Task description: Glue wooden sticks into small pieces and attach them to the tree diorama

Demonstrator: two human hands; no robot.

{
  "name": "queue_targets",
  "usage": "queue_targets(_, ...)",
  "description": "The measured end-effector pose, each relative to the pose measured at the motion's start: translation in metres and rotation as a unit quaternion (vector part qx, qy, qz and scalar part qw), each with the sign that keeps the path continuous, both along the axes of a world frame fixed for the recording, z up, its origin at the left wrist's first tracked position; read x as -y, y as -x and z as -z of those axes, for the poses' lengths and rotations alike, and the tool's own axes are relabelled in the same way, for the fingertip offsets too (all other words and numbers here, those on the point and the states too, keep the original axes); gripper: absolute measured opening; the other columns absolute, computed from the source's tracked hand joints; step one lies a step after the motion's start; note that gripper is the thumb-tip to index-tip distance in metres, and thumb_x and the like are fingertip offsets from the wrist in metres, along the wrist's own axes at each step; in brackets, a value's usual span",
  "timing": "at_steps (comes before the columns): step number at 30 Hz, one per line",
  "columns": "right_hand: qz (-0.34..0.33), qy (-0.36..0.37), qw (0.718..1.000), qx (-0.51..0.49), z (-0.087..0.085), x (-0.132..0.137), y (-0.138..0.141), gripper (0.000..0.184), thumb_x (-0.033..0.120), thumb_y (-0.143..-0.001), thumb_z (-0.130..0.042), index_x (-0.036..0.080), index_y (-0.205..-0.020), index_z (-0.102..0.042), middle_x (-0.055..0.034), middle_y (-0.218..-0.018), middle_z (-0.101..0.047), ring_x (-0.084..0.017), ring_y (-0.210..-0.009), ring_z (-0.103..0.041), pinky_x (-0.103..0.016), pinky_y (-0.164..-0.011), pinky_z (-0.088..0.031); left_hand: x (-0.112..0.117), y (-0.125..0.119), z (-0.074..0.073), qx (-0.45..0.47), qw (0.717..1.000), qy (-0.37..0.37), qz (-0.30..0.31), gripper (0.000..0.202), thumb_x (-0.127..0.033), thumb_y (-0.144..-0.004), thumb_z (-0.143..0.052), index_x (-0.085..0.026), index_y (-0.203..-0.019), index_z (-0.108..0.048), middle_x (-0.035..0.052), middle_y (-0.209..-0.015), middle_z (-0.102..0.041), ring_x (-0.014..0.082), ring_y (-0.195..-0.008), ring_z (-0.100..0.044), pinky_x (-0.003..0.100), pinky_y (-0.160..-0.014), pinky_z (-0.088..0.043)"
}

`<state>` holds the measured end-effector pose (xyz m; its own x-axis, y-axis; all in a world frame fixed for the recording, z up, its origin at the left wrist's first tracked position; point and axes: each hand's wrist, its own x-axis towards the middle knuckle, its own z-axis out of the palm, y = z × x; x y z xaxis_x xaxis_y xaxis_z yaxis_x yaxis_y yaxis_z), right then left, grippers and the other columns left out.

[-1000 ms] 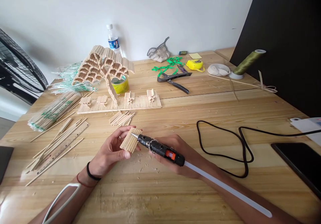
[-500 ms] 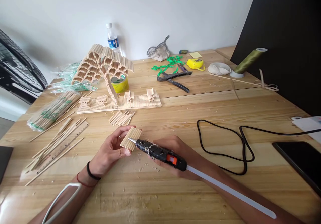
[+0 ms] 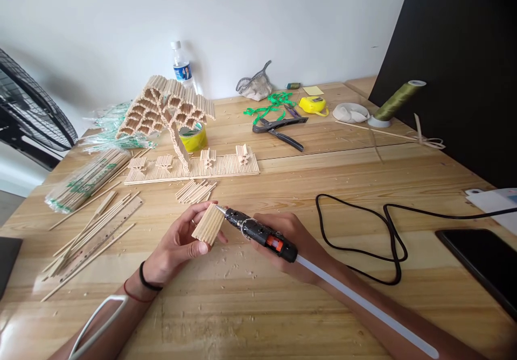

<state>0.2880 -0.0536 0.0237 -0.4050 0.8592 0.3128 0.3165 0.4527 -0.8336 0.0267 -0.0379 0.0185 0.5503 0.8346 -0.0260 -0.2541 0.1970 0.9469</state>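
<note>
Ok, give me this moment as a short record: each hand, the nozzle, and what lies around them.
Left hand: holds a small stick panel, thumb at its near edge
Right hand: grips the black glue gun, white glue stick trailing from its rear
Nozzle: at the panel's far edge; contact unclear
Further back: short sticks, then the stick model
Left side: long sticks beside a ruler
Right side: black cable, phone

1. Open tabletop (image 3: 278, 188) runs between the model base (image 3: 225, 166) and the right hand (image 3: 288, 223), giving passage.
2. Short sticks (image 3: 196, 190) lie between the left hand (image 3: 180, 239) and that base.
3. Looped black cable (image 3: 391, 233) obstructs the right, near a phone (image 3: 476, 260).
4. Long sticks (image 3: 105, 203) and 1 ruler (image 3: 102, 237) crowd the left.
5. Atop the base, 4 stick pieces (image 3: 243, 155) obstruct, 2 either side of the trunk (image 3: 179, 145).
</note>
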Motion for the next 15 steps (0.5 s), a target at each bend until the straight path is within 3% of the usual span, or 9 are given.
queue_targets(4, 0.033, 0.005, 0.999, 0.008, -0.0049, 0.0015, -0.0011, 0.013, 0.02, -0.089, -0.058, 0.021, -0.076, -0.058, 0.0039, -0.064, -0.055, -0.013, -0.056, -0.048, -0.025, -0.058, -0.036, 0.0005, -0.0001, -0.001, 0.001, 1.0, 0.008, 0.003, 0.068, -0.034, -0.084, -0.086, -0.028, -0.146, -0.06, 0.0114, -0.121, -0.073, 0.0247, -0.1, -0.073, 0.028, -0.075, -0.047)
queue_targets(10, 0.007, 0.009, 1.0, 0.001, -0.0029, 0.0015, -0.0001, 0.014, 0.017, -0.085, -0.061, 0.022, -0.074, -0.054, 0.0041, -0.064, -0.056, -0.013, -0.056, -0.048, -0.025, -0.058, -0.036, 0.0004, -0.0014, -0.0024, 0.01, 1.0, 0.019, 0.003, 0.069, -0.033, -0.083, -0.085, -0.031, -0.147, -0.06, 0.0132, -0.151, -0.059, 0.026, -0.103, -0.074, 0.029, -0.075, -0.048)
queue_targets(15, -0.028, 0.014, 0.999, -0.005, -0.0026, 0.0011, -0.0001, 0.013, 0.016, -0.086, -0.06, 0.022, -0.075, -0.055, 0.0032, -0.065, -0.058, -0.014, -0.058, -0.05, -0.026, -0.059, -0.037, 0.0007, -0.0004, -0.0027, 0.01, 1.0, 0.014, -0.001, 0.073, -0.035, -0.081, -0.087, -0.029, -0.148, -0.06, 0.0142, -0.155, -0.057, 0.0268, -0.103, -0.074, 0.03, -0.076, -0.048)
